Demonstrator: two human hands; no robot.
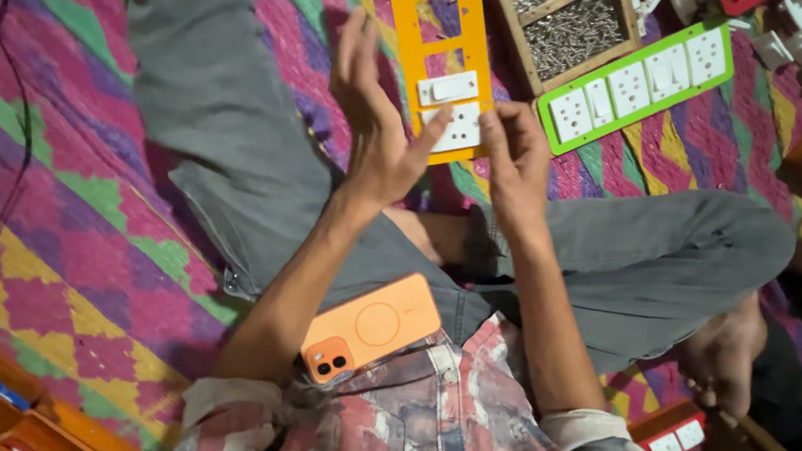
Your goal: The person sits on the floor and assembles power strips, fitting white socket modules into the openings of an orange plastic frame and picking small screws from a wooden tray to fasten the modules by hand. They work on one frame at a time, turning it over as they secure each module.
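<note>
An orange switch plate (441, 54) is seen lying lengthwise over the patterned bedspread (54, 176), just beyond the crossed legs in grey trousers (223, 105). Two white parts are seated in its near end: a rocker switch (448, 88) and, nearer, a socket module (453, 127). The left hand (373, 117) is held open with the fingers spread and raised, its thumb laid against the near left edge of the plate beside the socket module; nothing is gripped in it. The right hand (517, 158) is loosely curled, its fingertips pressed on the right edge of the socket module and plate, touching rather than clasping. To the right, a green switch plate (639, 81) filled with white sockets and switches lies slanted, and beyond it a wooden tray of screws (566, 18) is seen. An orange phone (371, 328) is tucked at the chest of the patterned shirt. A red switch plate (669, 434) lies near the right knee.
</note>
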